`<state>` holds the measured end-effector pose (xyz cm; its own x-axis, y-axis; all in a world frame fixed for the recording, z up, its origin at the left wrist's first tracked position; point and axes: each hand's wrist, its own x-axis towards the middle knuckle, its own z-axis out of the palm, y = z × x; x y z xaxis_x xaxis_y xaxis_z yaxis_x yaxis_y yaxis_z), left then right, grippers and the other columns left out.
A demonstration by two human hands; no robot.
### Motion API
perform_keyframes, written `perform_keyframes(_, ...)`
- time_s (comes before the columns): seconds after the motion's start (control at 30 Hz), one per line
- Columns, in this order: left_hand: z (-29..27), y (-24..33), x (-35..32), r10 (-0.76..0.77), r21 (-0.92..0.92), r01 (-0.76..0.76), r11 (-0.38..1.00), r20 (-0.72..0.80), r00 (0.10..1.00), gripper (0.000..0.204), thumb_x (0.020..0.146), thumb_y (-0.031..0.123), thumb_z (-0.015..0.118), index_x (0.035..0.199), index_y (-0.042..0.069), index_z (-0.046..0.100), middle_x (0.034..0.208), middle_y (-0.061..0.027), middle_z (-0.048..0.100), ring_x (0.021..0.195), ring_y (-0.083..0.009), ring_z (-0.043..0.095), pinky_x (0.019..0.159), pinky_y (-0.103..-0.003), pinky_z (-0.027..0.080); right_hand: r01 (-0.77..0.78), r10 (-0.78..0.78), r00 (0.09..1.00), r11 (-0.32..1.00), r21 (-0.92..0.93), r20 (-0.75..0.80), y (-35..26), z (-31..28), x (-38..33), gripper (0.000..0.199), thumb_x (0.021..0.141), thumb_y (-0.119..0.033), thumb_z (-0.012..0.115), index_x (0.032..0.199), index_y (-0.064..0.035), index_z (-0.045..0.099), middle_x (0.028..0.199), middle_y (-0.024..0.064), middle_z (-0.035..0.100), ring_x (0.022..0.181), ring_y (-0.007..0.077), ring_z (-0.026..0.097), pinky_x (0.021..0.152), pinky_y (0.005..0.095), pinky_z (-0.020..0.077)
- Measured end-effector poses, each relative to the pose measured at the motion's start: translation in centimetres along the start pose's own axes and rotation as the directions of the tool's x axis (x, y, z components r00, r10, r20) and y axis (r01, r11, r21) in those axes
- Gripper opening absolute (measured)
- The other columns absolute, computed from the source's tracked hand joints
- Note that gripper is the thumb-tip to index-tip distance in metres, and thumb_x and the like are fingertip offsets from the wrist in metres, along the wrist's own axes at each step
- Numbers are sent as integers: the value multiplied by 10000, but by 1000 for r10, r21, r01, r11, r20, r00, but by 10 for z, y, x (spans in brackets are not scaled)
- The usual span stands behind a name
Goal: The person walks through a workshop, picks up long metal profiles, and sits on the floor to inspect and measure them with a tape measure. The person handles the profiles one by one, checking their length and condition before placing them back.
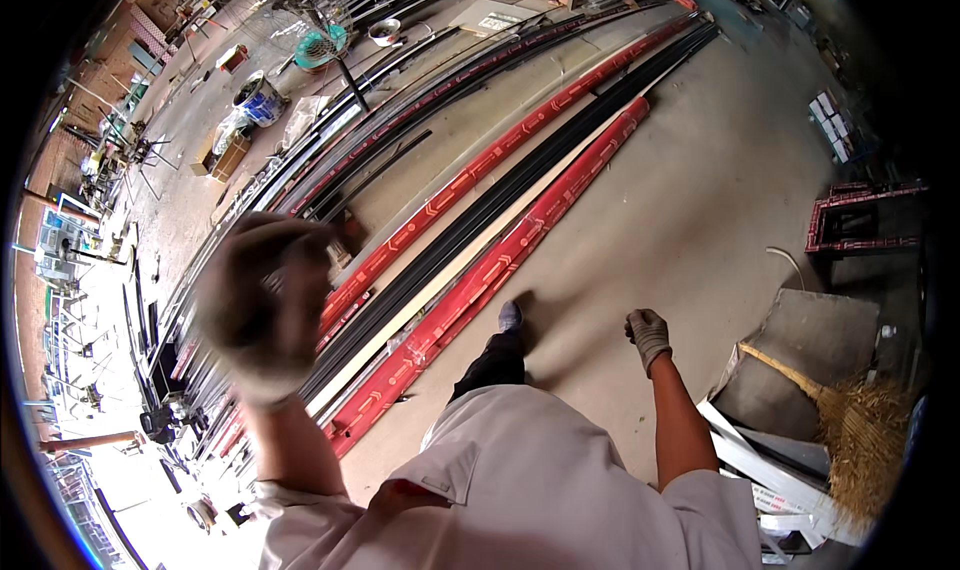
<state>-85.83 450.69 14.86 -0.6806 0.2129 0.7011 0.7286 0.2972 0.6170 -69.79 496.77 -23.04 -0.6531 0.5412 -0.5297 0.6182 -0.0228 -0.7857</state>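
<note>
My left hand (265,315), in a dirty grey work glove, is raised high at the left and smeared by motion. I cannot make out whether its fingers hold anything. Behind it lie long bundles on the floor: a red-wrapped bundle (480,165), a stack of black bars (500,190) and a nearer red-wrapped bundle (500,257). Well to the right of them, my right hand (650,336) hangs over bare floor. It wears a light glove with the fingertips exposed, and its fingers are curled closed with nothing visible in them.
A straw broom (860,440) leans by a grey board (800,355) at the lower right. Further off on that side stands a red-and-black frame (865,220). Beyond the bundles are a fan stand (350,85), a bucket (260,100) and a cardboard box (228,157). My foot (510,317) stands beside the nearer bundle.
</note>
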Motion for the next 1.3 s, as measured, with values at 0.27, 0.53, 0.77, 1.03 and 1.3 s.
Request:
perform_keyframes(0.27,159,-276,-217,-891,343,823,453,209,403,327,905,364,647,834,52,712,730,-158,694,639,-298,666,634,-382,540,-205,246,967,904,-376,65,21,-4,82,296,929,-281,600,915,-4,703,733,72,693,624,160,630,608,316,519)
perform_keyframes(0.53,190,-302,-260,-973,112,990,-90,204,-112,270,926,266,652,865,13,720,692,-62,680,585,-127,611,564,-296,501,-136,303,947,681,-720,108,-49,-21,154,407,860,-346,580,1007,2,732,927,184,738,873,283,704,813,372,537)
perform_keyframes(0.77,209,-287,-190,-936,-518,850,-100,-240,-256,221,945,250,681,913,31,685,708,-63,664,543,-131,595,516,-270,497,130,184,899,754,-644,397,-157,22,343,298,899,-301,610,859,-23,709,701,65,683,590,149,628,567,306,501)
perform_keyframes(1.03,328,-194,-286,-793,-632,664,-399,-126,-596,178,920,205,664,876,34,684,738,-105,684,553,-206,633,491,-330,526,410,-87,870,674,-614,485,-297,114,484,376,900,-386,541,880,-53,714,797,151,709,740,279,677,729,396,518)
perform_keyframes(1.3,339,-166,-327,-745,-620,612,-491,-66,-664,187,897,211,701,867,30,666,716,-130,678,526,-236,626,475,-372,524,432,-37,825,686,-586,564,-275,166,477,329,885,-364,583,883,-56,700,734,114,692,693,220,659,686,377,516)
